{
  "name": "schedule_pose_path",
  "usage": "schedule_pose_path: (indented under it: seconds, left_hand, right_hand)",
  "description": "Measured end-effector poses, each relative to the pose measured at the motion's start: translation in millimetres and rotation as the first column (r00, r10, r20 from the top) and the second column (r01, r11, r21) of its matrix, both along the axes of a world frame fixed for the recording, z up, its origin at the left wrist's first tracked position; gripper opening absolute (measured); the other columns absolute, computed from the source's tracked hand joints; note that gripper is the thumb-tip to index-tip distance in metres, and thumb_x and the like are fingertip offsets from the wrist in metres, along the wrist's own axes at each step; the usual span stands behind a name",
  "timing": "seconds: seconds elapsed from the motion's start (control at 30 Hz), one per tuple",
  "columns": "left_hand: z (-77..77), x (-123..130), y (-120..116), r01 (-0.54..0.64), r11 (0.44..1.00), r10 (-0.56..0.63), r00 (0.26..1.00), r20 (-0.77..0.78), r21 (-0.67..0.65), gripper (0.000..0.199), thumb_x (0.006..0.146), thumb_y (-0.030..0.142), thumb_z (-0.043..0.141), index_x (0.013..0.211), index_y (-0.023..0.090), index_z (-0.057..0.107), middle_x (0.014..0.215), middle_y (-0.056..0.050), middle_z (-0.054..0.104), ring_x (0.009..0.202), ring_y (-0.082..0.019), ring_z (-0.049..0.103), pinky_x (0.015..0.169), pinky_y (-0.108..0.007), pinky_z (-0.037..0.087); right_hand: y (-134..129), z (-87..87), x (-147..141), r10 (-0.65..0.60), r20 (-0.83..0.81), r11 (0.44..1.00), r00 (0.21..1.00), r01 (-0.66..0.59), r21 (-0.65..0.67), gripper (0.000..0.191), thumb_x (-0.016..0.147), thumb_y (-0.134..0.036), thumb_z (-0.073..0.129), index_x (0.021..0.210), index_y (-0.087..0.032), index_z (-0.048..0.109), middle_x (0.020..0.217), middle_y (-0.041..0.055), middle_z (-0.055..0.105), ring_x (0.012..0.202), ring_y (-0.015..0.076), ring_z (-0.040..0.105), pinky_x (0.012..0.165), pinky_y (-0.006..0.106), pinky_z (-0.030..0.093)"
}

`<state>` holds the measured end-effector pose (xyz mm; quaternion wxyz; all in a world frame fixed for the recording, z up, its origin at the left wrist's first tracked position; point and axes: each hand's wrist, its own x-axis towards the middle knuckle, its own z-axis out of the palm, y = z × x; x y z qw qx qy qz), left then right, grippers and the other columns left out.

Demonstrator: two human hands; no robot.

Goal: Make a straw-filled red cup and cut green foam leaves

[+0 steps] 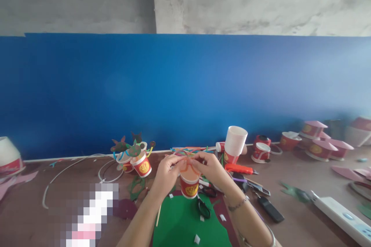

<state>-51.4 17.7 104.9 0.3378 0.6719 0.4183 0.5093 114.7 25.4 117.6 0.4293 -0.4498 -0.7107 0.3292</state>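
A red paper cup [189, 190] with a yellow emblem is in front of me at the far edge of a green sheet [174, 220]. An orange pipe cleaner [189, 161] loops over its top. My left hand [171, 168] pinches this from the left side, thumb and forefinger pressed together. From the right, my right hand [206, 166] pinches it too, its fingertips close to the left ones. The fingers partly cover the strand and the cup's rim. Whether the cup rests on the sheet or hangs just above it, I cannot tell.
Black-handled scissors [203, 207] and white paper scraps lie on the green sheet. Decorated cups [143, 166] stand at left. Stacked white cups [235, 141], a red utility knife [239, 168], a black object [270, 208] and a power strip [342, 216] are at right.
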Motion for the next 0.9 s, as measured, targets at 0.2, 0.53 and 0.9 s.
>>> schedule_pose_path:
  seconds: [0.2, 0.53, 0.9]
  left_hand:
    - [3.6, 1.8, -1.6, 0.043, 0.998, -0.043, 0.999, -0.008, -0.042, 0.023, 0.076, 0.033, 0.059, 0.087, 0.019, 0.073, 0.083, -0.007, 0.068, 0.081, -0.021, 0.06, 0.078, -0.031, 0.047]
    - [4.6, 4.1, -5.4, 0.046, 0.987, -0.036, 0.997, 0.067, -0.157, 0.019, 0.071, 0.028, 0.064, 0.082, 0.015, 0.07, 0.077, -0.006, 0.067, 0.074, -0.019, 0.061, 0.068, -0.028, 0.047]
    - [1.3, 11.0, -13.6, -0.144, 0.975, 0.17, 0.974, -0.151, 0.168, 0.013, 0.077, 0.018, 0.051, 0.07, 0.018, 0.062, 0.074, -0.004, 0.06, 0.078, -0.019, 0.055, 0.074, -0.03, 0.042]
  right_hand:
    - [0.4, -1.4, 1.6, 0.002, -0.053, 0.998, 0.999, -0.005, -0.065, 0.025, 0.075, -0.038, 0.06, 0.074, -0.013, 0.064, 0.059, 0.0004, 0.057, 0.05, 0.0097, 0.045, 0.044, 0.021, 0.035]
    - [2.0, -4.6, 5.4, 0.095, -0.157, 0.982, 0.983, -0.119, -0.149, 0.023, 0.073, -0.036, 0.064, 0.075, -0.013, 0.063, 0.058, 0.0, 0.057, 0.05, 0.0095, 0.047, 0.047, 0.021, 0.035]
    - [-6.7, 1.7, -3.2, 0.0, 0.049, 0.995, 0.999, -0.005, 0.097, 0.014, 0.076, -0.023, 0.056, 0.064, -0.015, 0.055, 0.058, -0.0017, 0.053, 0.053, 0.01, 0.045, 0.048, 0.021, 0.034]
